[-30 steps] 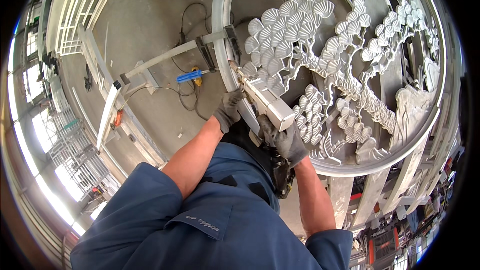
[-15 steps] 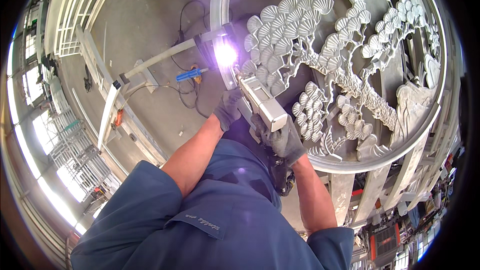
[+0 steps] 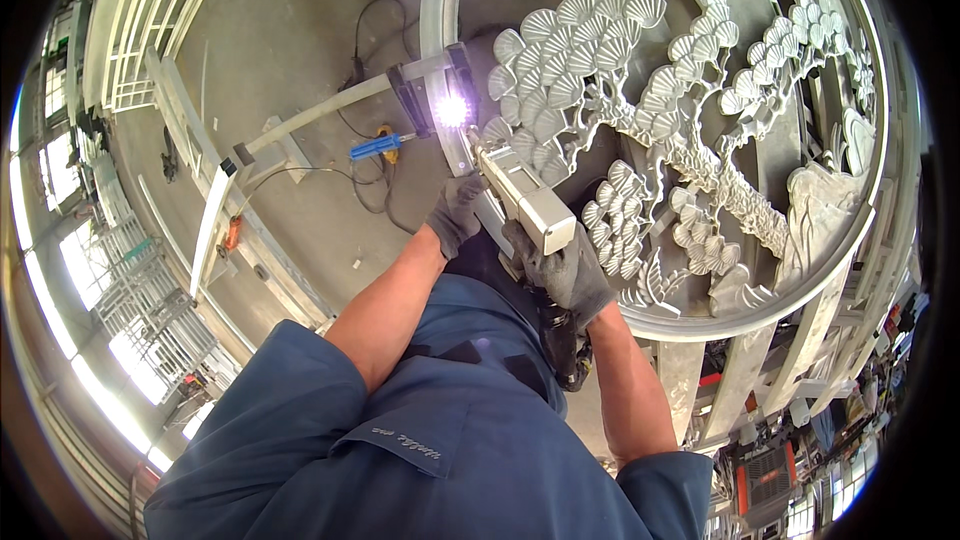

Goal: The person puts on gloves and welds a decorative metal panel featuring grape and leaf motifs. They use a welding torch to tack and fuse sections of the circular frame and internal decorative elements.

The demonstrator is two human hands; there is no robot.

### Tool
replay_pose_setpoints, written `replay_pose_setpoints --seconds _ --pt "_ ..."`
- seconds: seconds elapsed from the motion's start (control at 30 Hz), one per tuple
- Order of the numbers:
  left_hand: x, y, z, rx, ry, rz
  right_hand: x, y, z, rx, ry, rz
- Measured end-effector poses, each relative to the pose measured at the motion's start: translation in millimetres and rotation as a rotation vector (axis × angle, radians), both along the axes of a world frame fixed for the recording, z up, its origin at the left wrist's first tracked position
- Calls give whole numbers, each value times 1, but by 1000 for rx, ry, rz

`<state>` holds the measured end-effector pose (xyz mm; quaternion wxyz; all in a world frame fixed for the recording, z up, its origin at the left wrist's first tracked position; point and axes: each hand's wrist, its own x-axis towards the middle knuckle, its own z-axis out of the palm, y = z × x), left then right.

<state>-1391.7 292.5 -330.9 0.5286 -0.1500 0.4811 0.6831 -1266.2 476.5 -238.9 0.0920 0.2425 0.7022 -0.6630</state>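
My right hand [image 3: 568,282], in a grey glove, is wrapped round the handle of a boxy silver welding gun [image 3: 532,202]. The gun's tip points up and left at the rim of a large round metal frame [image 3: 437,25], where a white-violet glare [image 3: 453,112] hides the exact spot. My left hand [image 3: 457,215], also gloved, grips that rim just below the glare; its fingertips are partly hidden. Inside the frame lies a silvery metal tree relief [image 3: 700,165] with fan-shaped leaf clusters. A metal crossbar [image 3: 330,120] reaches the rim from the left, beside the glare.
Left of the rim, a blue-handled tool [image 3: 376,147] lies on the floor near a black cable [image 3: 372,202]. Long metal bars [image 3: 262,275] and a slatted frame [image 3: 150,25] stand farther left. Metal beams [image 3: 735,380] run under the round frame. A red-and-black machine [image 3: 766,480] sits lower right.
The glare at the rim has become smaller and less violet. Both hands and the welding gun stay almost where they were.
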Motion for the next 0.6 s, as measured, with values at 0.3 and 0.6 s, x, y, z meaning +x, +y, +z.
replay_pose_setpoints --seconds 0.3,0.6 --pt "5 -19 -37 71 -250 109 -6 7 11 -85 -1 57" --pt "3 -11 -25 50 -193 86 14 -4 -13 -3 -20 36"
